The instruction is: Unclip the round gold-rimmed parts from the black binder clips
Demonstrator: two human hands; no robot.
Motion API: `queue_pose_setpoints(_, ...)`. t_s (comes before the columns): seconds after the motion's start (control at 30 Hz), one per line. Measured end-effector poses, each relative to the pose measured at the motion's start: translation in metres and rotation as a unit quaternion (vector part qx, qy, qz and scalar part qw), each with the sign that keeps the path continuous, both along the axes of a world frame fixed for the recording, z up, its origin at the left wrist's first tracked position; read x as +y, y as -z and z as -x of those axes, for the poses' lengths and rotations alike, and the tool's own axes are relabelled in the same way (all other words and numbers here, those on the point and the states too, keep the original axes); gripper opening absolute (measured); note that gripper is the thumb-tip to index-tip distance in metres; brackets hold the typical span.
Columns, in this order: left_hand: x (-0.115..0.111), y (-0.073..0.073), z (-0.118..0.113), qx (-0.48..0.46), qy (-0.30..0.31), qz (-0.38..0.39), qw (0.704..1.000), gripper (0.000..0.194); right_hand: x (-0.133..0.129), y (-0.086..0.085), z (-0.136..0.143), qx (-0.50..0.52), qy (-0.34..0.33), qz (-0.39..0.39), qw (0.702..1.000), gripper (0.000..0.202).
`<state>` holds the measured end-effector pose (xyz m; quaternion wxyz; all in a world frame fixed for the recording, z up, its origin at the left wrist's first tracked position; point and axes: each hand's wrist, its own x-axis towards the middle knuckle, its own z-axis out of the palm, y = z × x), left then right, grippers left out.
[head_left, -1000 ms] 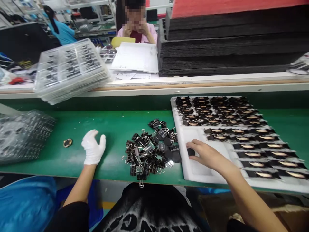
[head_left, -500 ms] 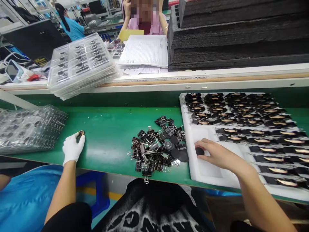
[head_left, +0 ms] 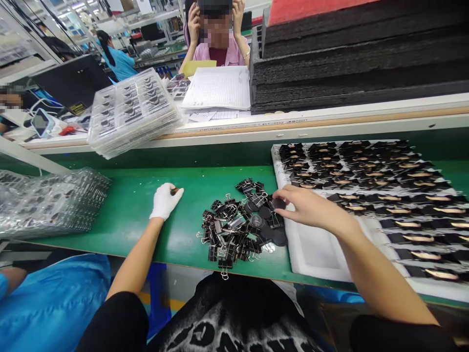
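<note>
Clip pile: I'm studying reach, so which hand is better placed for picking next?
Probably the right hand, at the edge of the clip pile, though holding a black disc. The left hand, gripping a small part, is farther away.

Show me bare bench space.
Bare green bench top lies between the clear plastic tray stack and the white-gloved left hand, and between that hand and the black binder clip pile. Crowded: from the pile to the white foam tray.

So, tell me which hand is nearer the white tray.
Right: the right hand is over the left edge of the white tray; the left hand is farther left, beyond the binder clips.
</note>
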<state>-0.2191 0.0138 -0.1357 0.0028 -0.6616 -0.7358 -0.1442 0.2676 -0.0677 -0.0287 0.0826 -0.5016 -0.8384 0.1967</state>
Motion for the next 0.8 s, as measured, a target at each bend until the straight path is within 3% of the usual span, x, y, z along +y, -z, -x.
queue_pose_setpoints(0.1, 0.026, 0.0, -0.051, -0.014, 0.049, 0.006, 0.999, 0.062, 0.015, 0.009, 0.035, 0.136, -0.001, 0.027, 0.99, 0.027)
queue_pose_setpoints(0.17, 0.041, -0.002, -0.081, -0.012, 0.084, 0.013, 0.996, 0.066, 0.022, 0.024, 0.057, 0.252, 0.026, 0.073, 0.964, 0.032)
queue_pose_setpoints(0.23, 0.053, -0.005, -0.103, -0.003, 0.112, 0.018, 0.994, 0.061, 0.026, 0.04, 0.072, 0.376, 0.085, 0.138, 0.912, 0.034)
queue_pose_setpoints(0.3, 0.06, -0.009, -0.118, 0.008, 0.133, 0.023, 0.991, 0.052, 0.028, 0.054, 0.078, 0.488, 0.15, 0.202, 0.836, 0.035)
queue_pose_setpoints(0.37, 0.063, -0.013, -0.125, 0.016, 0.145, 0.028, 0.989, 0.048, 0.028, 0.063, 0.076, 0.559, 0.187, 0.237, 0.772, 0.035)
queue_pose_setpoints(0.57, 0.058, -0.014, -0.127, 0.017, 0.131, 0.016, 0.991, 0.044, 0.029, 0.064, 0.064, 0.636, 0.204, 0.26, 0.697, 0.034)
queue_pose_setpoints(0.63, 0.057, -0.012, -0.126, 0.011, 0.118, 0.015, 0.993, 0.044, 0.029, 0.062, 0.064, 0.648, 0.207, 0.265, 0.684, 0.035)
queue_pose_setpoints(0.8, 0.058, -0.007, -0.127, 0.003, 0.115, 0.004, 0.993, 0.036, 0.025, 0.06, 0.064, 0.644, 0.206, 0.259, 0.69, 0.041)
